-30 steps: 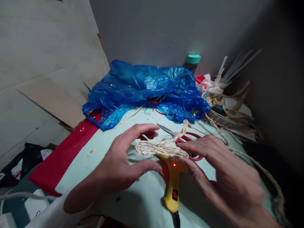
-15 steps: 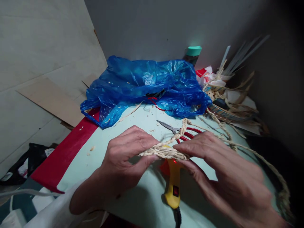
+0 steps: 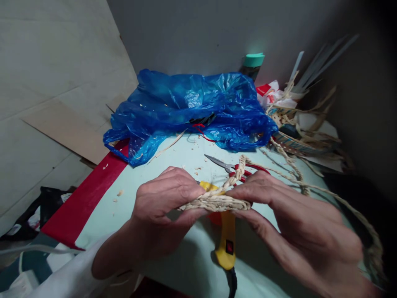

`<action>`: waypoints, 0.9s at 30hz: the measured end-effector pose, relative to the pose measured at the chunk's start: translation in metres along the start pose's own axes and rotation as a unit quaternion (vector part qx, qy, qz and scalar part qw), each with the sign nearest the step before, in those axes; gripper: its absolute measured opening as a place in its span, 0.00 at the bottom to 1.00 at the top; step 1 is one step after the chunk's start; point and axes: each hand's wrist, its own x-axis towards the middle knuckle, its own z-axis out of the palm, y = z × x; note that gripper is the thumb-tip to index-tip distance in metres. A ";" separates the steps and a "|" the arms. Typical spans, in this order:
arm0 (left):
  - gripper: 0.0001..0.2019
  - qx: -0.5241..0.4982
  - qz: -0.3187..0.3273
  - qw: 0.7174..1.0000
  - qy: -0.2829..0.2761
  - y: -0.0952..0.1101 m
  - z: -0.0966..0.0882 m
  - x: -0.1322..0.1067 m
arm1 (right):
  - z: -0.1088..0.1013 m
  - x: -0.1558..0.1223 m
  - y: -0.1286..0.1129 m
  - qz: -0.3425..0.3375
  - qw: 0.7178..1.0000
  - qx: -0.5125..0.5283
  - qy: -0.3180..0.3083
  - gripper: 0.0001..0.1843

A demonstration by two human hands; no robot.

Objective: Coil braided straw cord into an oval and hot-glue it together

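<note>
A flat coil of braided straw cord (image 3: 220,203) is pinched between my two hands above the table. My left hand (image 3: 164,207) grips its left end, thumb below and fingers on top. My right hand (image 3: 288,219) pinches the right end in the same way. A loose length of the braid rises from the coil and trails off to the right. Under the coil lies a yellow glue gun (image 3: 227,244) with a red switch, its upper part partly hidden by the braid. Just behind are red-handled scissors (image 3: 221,162), their handles partly covered by the braid and my right hand.
A crumpled blue plastic bag (image 3: 186,103) spreads across the back of the table (image 3: 173,155). At the back right are a jar with a green lid (image 3: 253,61) and a heap of straw strips (image 3: 310,132). Cardboard (image 3: 65,130) lies at the left.
The coil has tipped slightly and shows more of its edge. More of the glue gun's yellow upper body shows behind it. Both hands keep their pinch.
</note>
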 end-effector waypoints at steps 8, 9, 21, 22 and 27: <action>0.06 -0.050 -0.020 0.999 -0.011 0.002 -0.005 -0.003 | 0.000 0.000 -0.001 0.009 1.000 0.005 0.008 0.07; 0.06 -0.056 -0.028 0.998 -0.013 0.002 -0.005 -0.003 | 0.000 0.000 -0.001 0.013 1.000 0.007 0.009 0.07; 0.41 -0.167 -0.288 0.939 -0.084 0.000 -0.007 0.008 | -0.001 0.005 0.015 -0.002 1.000 -0.020 0.003 0.11; 0.44 -0.206 -0.313 0.922 -0.099 -0.001 -0.010 0.009 | -0.002 0.005 0.016 -0.001 1.000 -0.024 -0.005 0.11; 0.09 -0.284 -0.344 0.885 -0.130 0.001 -0.015 0.011 | -0.003 0.007 0.016 0.012 0.999 -0.007 -0.037 0.08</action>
